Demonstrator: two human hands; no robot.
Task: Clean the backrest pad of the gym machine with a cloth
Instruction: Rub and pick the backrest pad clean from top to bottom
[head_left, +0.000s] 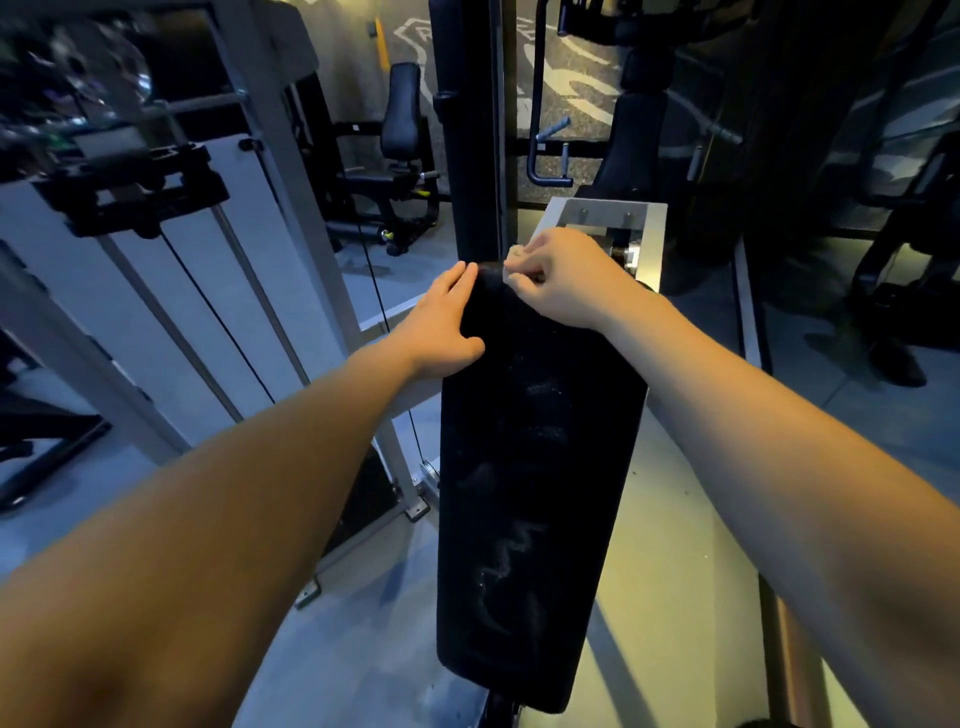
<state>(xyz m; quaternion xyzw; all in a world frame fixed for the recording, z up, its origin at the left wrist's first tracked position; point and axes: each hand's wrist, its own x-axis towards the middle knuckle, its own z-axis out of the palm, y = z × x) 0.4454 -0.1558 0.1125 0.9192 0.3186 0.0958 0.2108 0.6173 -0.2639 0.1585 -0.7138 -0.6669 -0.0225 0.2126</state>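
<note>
The right hand (566, 280) has its fingers curled tight round a small pale cloth (516, 253), with only a bit of it peeking out, and it holds the cloth at the far end of the long black soft backrest pad (535, 493). The left hand (444, 322) grips nothing; its straight fingers lie along the pad's left edge with the thumb on top, most likely to steady the pad for rubbing. Chalky white streaks (511, 561) show nearer on the pad, so I think most wiping is not yet done
</note>
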